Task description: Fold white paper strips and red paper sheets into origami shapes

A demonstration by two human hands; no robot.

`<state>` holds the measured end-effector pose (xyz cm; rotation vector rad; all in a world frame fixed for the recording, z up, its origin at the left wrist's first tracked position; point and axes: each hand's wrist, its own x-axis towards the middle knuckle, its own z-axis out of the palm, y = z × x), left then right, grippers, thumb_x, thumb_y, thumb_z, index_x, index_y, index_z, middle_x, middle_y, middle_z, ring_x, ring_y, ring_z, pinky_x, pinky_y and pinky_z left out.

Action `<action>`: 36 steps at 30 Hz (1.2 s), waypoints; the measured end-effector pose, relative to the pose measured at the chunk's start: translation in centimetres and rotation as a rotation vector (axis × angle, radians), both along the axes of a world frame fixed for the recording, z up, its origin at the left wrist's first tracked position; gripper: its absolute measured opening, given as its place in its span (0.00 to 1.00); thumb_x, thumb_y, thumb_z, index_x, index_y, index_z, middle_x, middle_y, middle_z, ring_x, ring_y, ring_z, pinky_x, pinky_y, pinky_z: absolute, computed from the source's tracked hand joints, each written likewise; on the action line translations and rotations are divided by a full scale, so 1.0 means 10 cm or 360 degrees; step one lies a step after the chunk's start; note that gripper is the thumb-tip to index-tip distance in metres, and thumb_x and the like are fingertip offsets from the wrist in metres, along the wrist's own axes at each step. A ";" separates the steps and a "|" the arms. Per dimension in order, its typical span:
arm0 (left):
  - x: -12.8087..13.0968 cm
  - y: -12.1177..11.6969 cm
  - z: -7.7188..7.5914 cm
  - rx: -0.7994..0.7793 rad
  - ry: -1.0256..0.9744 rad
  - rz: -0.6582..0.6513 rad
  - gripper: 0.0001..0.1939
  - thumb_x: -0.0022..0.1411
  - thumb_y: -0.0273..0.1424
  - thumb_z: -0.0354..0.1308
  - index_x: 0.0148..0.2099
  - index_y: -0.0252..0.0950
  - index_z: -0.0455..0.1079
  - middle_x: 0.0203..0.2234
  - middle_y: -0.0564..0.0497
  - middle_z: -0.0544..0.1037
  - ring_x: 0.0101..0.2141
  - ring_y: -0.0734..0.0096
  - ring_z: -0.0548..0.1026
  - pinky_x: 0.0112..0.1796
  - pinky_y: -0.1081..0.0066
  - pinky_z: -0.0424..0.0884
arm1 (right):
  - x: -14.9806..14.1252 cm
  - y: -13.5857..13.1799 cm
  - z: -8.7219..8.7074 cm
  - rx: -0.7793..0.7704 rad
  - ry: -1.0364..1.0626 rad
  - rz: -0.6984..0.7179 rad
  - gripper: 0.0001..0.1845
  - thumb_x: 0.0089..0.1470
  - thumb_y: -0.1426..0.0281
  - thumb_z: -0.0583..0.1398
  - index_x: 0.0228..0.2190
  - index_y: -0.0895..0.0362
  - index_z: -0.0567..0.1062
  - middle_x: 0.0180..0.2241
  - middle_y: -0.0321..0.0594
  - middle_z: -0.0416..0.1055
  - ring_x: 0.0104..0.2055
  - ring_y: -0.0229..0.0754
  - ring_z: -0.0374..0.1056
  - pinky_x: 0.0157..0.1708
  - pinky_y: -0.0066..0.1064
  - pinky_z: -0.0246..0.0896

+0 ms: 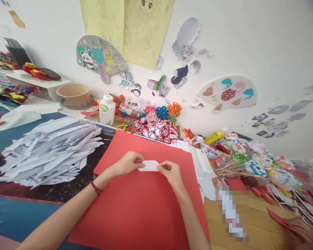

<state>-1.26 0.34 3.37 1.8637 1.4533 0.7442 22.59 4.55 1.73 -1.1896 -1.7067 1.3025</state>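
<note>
A small white paper piece (149, 165) lies over a large red sheet (143, 205) in the middle of the table. My left hand (126, 162) pinches its left end with curled fingers. My right hand (170, 172) pinches its right end the same way. Both hands rest just above the red sheet. A dark red band sits on my left wrist (95, 188).
A big heap of folded white paper strips (52, 149) lies to the left. Behind it stand a white bottle (106, 109) and a tan bowl (73, 93). Colourful paper flowers and crafts on sticks (253, 163) crowd the right side. A wall with paper cut-outs rises behind.
</note>
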 end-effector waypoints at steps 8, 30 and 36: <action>0.00 0.14 -0.22 0.0202 0.0215 -0.0046 0.09 0.62 0.35 0.60 0.31 0.38 0.76 0.31 0.51 0.80 0.37 0.66 0.71 0.40 0.69 0.57 | -0.01 0.14 -0.11 0.0332 -0.0457 0.0087 0.05 0.45 0.68 0.67 0.27 0.56 0.79 0.26 0.35 0.72 0.25 0.37 0.60 0.26 0.28 0.54; 0.07 0.22 -0.38 0.0397 0.0160 0.0049 0.09 0.64 0.26 0.59 0.46 0.40 0.74 0.42 0.51 0.79 0.43 0.65 0.71 0.46 0.67 0.62 | -0.08 0.17 -0.24 0.0517 -0.0332 0.0038 0.08 0.56 0.70 0.61 0.37 0.51 0.81 0.33 0.36 0.72 0.24 0.35 0.56 0.27 0.29 0.55; 0.09 0.22 -0.36 0.0360 0.0123 0.0084 0.12 0.63 0.23 0.58 0.47 0.39 0.74 0.37 0.51 0.79 0.40 0.66 0.71 0.44 0.67 0.64 | -0.08 0.16 -0.26 0.0500 -0.0394 0.0076 0.09 0.55 0.72 0.62 0.38 0.52 0.80 0.34 0.35 0.74 0.23 0.35 0.57 0.28 0.29 0.57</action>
